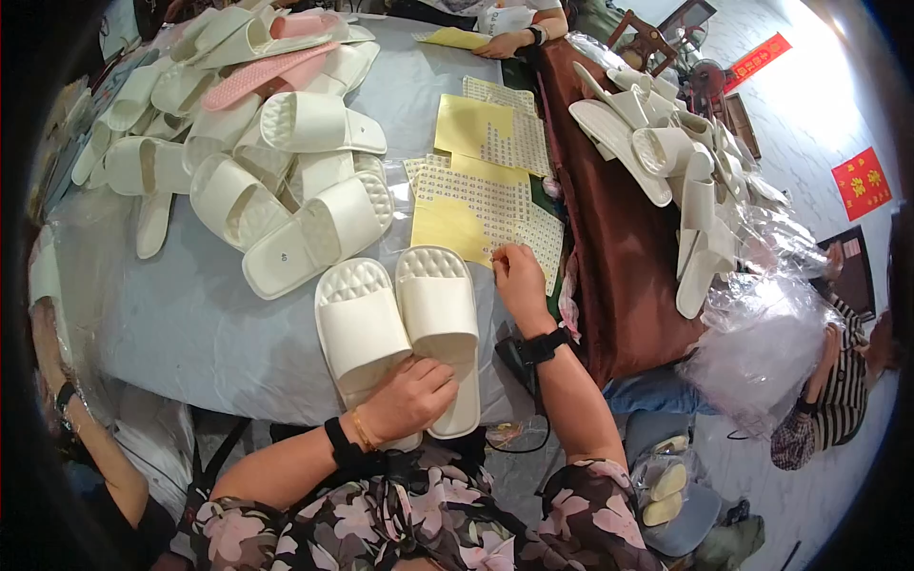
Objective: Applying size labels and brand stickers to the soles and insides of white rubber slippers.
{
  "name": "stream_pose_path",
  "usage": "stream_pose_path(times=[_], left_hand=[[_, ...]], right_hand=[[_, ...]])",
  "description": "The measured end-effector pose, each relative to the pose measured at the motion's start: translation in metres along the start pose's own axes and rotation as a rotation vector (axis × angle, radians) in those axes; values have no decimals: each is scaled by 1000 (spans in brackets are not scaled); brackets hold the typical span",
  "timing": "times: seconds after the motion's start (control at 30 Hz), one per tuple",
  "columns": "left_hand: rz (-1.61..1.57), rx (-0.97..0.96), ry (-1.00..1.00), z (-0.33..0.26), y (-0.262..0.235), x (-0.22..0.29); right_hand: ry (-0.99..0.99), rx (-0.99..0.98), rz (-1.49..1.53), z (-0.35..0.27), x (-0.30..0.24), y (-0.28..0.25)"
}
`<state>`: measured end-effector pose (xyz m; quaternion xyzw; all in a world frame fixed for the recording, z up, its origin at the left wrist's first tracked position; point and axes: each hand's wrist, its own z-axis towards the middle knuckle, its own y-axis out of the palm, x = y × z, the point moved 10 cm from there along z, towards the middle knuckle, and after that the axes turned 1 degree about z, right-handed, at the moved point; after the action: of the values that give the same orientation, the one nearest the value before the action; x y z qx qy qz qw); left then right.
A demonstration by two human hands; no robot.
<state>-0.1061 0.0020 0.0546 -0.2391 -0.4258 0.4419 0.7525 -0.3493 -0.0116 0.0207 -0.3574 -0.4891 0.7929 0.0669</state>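
A pair of cream slippers with quilted toe ends lies side by side at the table's near edge, the left slipper [360,324] and the right slipper [440,305]. My left hand [411,398] rests over their heel ends, fingers curled together against the right one's insole; anything between the fingertips is hidden. At the lower right corner of a yellow sticker sheet [447,228], my right hand [522,285] is closed with thumb and forefinger pinching at its edge. More sticker sheets [538,243] with small round labels lie under and beside it.
A heap of cream slippers [319,233], with pink slippers [267,78] among them, covers the table's left side. More slippers [662,147] lie on a brown surface at right. Another person's hand [505,43] is at the far edge; other people sit left and right. Clear plastic [762,324] bulges at right.
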Motion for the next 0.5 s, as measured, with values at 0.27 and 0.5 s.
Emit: stream_pose_path(times=[0.27, 0.5], left_hand=[[-9, 8, 5, 0, 0, 0], [10, -28, 6, -1, 3, 0]], right_hand=[[-18, 6, -41, -2, 2, 2], [-29, -51, -19, 3, 5, 6]])
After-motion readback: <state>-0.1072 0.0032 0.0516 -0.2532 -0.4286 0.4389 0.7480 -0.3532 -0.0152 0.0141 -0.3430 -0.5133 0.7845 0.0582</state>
